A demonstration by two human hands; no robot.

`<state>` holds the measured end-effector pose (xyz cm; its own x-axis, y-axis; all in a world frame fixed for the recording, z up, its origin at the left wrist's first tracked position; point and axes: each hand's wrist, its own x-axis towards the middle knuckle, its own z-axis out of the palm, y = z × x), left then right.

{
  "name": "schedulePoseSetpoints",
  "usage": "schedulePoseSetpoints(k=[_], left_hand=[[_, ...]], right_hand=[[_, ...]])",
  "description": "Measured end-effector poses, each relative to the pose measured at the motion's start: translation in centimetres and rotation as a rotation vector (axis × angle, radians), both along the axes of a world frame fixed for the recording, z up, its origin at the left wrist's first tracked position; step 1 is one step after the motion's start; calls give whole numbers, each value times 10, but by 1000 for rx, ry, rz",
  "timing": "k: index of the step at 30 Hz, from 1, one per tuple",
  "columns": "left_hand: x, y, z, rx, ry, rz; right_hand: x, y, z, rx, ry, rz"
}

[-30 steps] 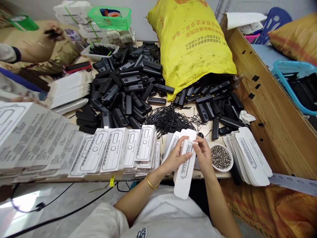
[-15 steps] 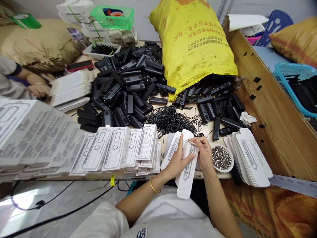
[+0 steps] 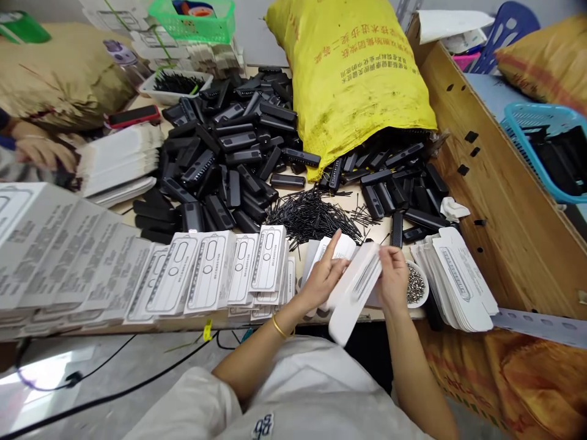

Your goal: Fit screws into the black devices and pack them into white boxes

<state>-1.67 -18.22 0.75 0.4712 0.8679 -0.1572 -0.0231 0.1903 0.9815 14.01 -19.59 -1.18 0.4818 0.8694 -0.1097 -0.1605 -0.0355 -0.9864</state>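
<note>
While both hands, left hand (image 3: 323,278) and right hand (image 3: 393,278), clasp a white carton (image 3: 355,292), black pins (image 3: 312,215), black cases (image 3: 229,165), yellow sack (image 3: 353,79) crowd the table (image 3: 316,197) beyond.

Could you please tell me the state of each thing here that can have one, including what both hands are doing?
left hand: gripping the white carton, forefinger raised.
right hand: gripping the carton's far end.
white carton: held off the table, tilted, near flap open.
yellow sack: lying down, mouth open, black cases spilling out.
white bowl: upright, holding small metal parts.
flat cartons: unfolded, stacked.
filled cartons: closed, lined up overlapping.
</note>
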Motion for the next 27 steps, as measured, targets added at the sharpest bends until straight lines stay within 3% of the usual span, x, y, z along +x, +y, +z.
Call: schedulePoseSetpoints(k=[2, 4, 5, 9, 12, 15, 19, 21, 25, 27], left_hand=[[1, 1, 4, 291, 77, -36], [1, 1, 7, 520, 129, -16], [1, 2, 8, 556, 140, 40], [-2, 7, 8, 331, 346, 347], [-2, 10, 3, 249, 491, 279], [0, 9, -5, 284, 535, 161], [-2, 5, -11, 251, 621, 93], [-4, 3, -10, 214, 678, 72], [-5, -2, -2, 159, 809, -8], [-3, -5, 2, 208, 818, -50]], right_hand=[[1, 5, 2, -10, -12, -98], [1, 4, 4, -26, -126, 10], [2, 0, 4, -27, -237, 103], [11, -20, -4, 11, -906, 439], [16, -27, -17, -34, -1280, 642], [13, -20, -25, -32, -1440, 729], [16, -4, -25, 50, -1362, 727], [27, 2, -22, 76, -1192, 574], [62, 9, -3, 89, -659, 72], [75, 9, 12, 126, -431, 36]])
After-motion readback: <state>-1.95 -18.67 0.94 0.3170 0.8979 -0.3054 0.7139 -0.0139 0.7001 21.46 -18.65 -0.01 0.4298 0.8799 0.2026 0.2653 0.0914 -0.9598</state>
